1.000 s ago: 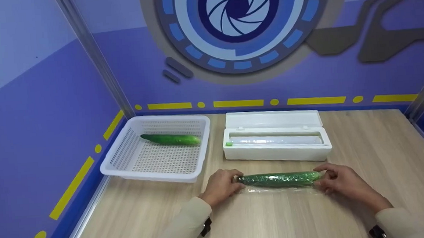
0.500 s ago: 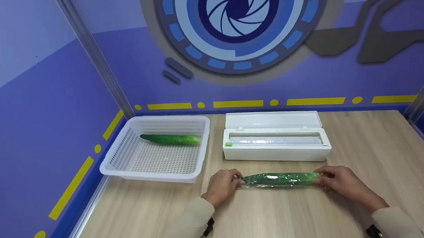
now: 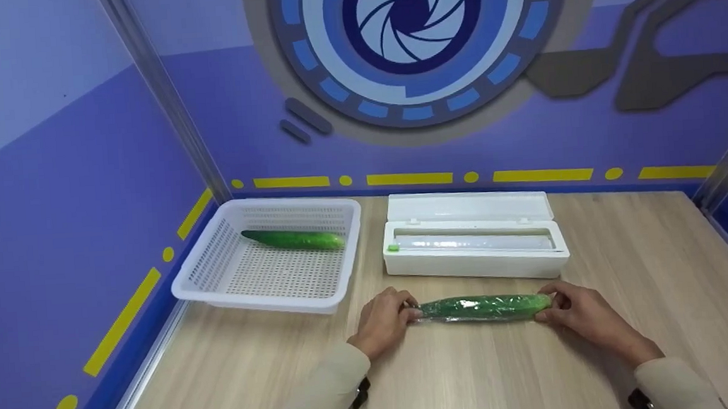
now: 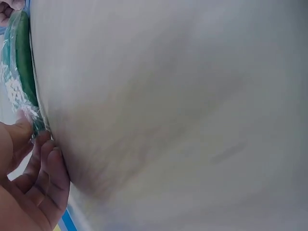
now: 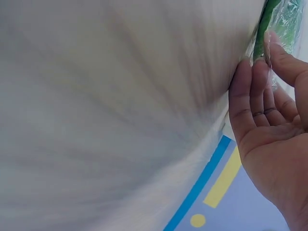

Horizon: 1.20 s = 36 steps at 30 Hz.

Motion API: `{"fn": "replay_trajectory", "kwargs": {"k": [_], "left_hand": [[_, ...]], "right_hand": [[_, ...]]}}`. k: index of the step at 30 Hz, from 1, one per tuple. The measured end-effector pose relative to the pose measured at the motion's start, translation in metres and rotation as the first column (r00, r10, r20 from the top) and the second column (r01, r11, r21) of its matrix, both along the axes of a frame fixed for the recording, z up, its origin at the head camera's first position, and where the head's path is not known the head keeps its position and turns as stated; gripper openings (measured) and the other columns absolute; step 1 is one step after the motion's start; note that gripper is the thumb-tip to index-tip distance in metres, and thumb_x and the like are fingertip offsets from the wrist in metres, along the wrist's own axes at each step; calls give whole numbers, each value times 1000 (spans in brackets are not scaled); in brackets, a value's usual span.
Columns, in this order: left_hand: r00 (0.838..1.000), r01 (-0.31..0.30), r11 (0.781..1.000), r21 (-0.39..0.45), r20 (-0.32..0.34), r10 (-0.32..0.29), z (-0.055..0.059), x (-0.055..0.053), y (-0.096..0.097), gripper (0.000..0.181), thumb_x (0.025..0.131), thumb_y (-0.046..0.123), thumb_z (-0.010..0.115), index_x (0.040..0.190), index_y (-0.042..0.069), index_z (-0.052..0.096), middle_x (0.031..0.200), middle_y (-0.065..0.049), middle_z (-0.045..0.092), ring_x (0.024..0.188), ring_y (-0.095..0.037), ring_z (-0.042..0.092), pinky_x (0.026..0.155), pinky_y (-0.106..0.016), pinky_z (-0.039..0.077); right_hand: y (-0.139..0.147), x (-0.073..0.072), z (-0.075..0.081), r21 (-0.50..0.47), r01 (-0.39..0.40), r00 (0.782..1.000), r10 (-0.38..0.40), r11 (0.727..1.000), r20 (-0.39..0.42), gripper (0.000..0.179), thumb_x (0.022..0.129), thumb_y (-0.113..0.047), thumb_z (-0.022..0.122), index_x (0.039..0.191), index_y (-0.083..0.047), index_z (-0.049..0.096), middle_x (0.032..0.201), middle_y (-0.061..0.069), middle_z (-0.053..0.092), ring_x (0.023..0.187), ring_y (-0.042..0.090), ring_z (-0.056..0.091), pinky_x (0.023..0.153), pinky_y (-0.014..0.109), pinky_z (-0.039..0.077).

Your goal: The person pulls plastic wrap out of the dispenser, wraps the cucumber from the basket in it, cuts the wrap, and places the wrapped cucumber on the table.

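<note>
Between both hands point(image 3: 384, 322) point(image 3: 589, 317), slender cucumber point(image 3: 500, 308) in crinkled film point(image 4: 17, 92).

Behind the wood-grained table point(image 3: 476, 381) stands a purple-blue back wall point(image 3: 226, 118) bearing a large round emblem point(image 3: 413, 31) with aperture-like blades. Yellow bars point(image 3: 410, 179) line its foot; a metal post point(image 3: 166, 96) marks the left corner.

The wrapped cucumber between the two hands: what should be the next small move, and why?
Probably fold the film snugly in at the ends of the wrapped cucumber: the left hand and right hand pinch at its two ends, and the left wrist view shows the film crumpled near the left end.
</note>
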State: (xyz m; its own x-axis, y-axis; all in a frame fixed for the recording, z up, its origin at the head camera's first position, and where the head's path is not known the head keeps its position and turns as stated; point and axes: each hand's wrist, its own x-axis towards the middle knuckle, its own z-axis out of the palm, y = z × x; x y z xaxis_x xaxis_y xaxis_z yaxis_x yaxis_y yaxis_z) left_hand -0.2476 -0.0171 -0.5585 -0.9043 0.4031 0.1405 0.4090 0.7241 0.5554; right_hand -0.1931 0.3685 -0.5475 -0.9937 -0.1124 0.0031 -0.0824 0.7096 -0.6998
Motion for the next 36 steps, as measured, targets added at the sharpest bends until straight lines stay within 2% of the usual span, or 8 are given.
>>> {"fn": "replay_trajectory", "kwargs": {"k": [3,5,11,15,19,26,32,36], "left_hand": [[1000,15,999,42,1,-15,-1,-1,-1,14,97,29,78,101,16,81,87,11,52,76,-6,50,70,-26,47],[1000,24,997,73,1,-24,-2,-2,-1,14,96,27,78,101,15,82,89,11,52,79,-5,51,73,-25,48],[997,40,987,153,-69,-30,-4,-5,-1,13,91,18,82,102,11,85,91,7,71,86,-7,65,80,-27,54],[996,35,978,206,-91,-16,-4,-6,1,7,89,14,84,96,13,85,90,7,78,86,-6,70,80,-26,56],[994,31,986,164,-111,-13,-3,-4,2,3,92,11,83,94,14,85,89,8,77,85,-6,70,78,-26,56],[984,92,995,37,-159,-85,-4,-2,1,17,96,21,82,107,9,84,97,4,74,90,-9,68,83,-26,55],[987,91,994,54,-141,-83,-4,-5,-1,24,89,23,86,110,11,84,96,5,72,88,-6,65,81,-24,54],[981,109,992,56,-167,-99,-4,-6,-1,20,91,21,83,108,11,85,93,4,74,85,-6,67,78,-23,55]], "right_hand": [[1,1,-1,6,12,1000,-12,1000,-8,34,89,-18,88,117,-6,73,88,1,59,81,16,53,65,25,46],[2,1,-1,24,5,1000,-5,1000,-25,32,88,-19,89,114,-7,75,92,3,58,83,18,53,66,25,46],[3,1,-1,37,-12,1000,13,999,-8,31,91,-24,86,115,-8,76,103,2,65,92,19,57,75,27,50],[4,3,0,-38,-8,1000,8,999,-11,38,93,-19,84,123,-1,69,96,4,66,85,17,60,70,27,53],[3,5,-1,-124,-1,1000,0,992,-8,33,95,-11,81,119,0,62,92,8,65,80,16,63,65,28,58],[2,3,0,-126,15,999,-10,992,46,11,102,-14,72,107,-4,69,94,6,67,82,19,63,66,30,57],[0,2,-1,-5,14,999,-14,1000,-42,8,101,-16,75,102,-8,74,99,3,65,87,16,58,71,27,52],[-3,2,-1,-15,9,996,-10,1000,-90,19,102,-11,73,117,-1,69,102,6,67,89,16,62,72,28,55]]}}
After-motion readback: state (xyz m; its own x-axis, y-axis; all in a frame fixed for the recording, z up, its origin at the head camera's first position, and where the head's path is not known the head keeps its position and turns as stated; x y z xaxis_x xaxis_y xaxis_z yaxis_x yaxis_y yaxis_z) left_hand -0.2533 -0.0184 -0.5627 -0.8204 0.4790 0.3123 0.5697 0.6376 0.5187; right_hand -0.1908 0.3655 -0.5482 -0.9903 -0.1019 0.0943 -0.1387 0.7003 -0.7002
